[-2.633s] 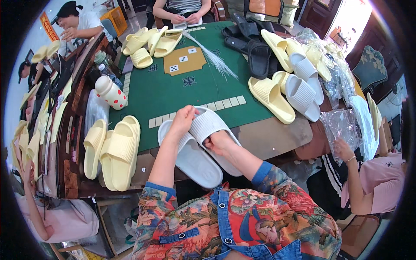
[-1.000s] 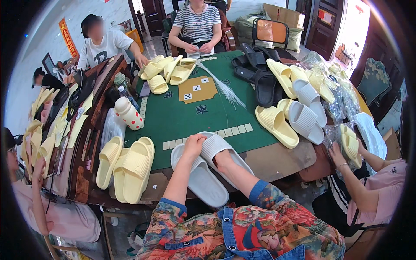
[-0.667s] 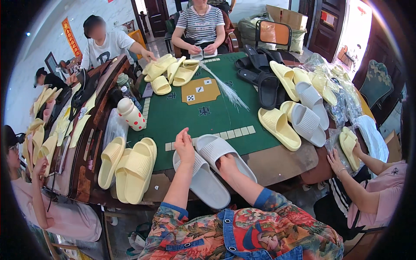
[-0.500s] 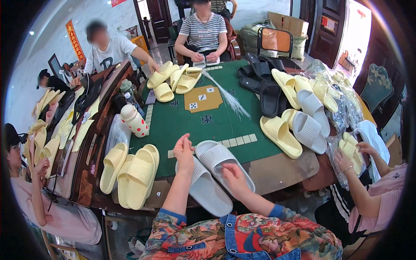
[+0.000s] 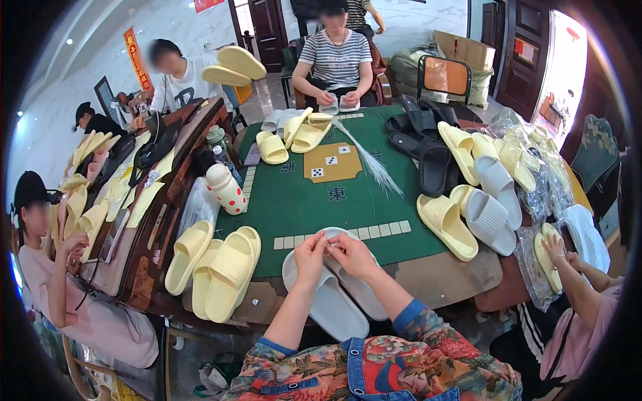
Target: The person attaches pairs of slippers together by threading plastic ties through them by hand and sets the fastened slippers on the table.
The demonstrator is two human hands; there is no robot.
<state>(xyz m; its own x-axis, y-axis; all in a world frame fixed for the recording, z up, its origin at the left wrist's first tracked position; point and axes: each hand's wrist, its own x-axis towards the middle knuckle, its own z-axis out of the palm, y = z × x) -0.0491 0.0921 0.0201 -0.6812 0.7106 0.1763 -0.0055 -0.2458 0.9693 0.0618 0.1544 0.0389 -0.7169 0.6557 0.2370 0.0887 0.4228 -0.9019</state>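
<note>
A pair of grey slippers lies before me at the table's near edge: the left slipper (image 5: 334, 304) and the right slipper (image 5: 368, 292), their toes pointing away from me. Above their straps, my left hand (image 5: 309, 262) and my right hand (image 5: 352, 256) meet with fingertips pinched close together. Whatever the fingertips hold, if anything, is too small to make out. My hands and forearms hide part of both straps. Several pale yellow slippers (image 5: 228, 274) rest on the table to the left of my left hand.
Yellow, grey and black slippers (image 5: 447, 226) crowd the table's right side. White strands (image 5: 378, 166) lie across the green mat (image 5: 281, 214), with a row of white tiles (image 5: 384, 230) nearer me. A polka-dot bottle (image 5: 226, 189) stands left. Co-workers sit around; one lifts yellow slippers (image 5: 234, 65).
My hands, apart before, have come together at the fingertips over the grey slippers. Across the table, a co-worker has raised a pair of yellow slippers off the mat. The whole view has shifted slightly.
</note>
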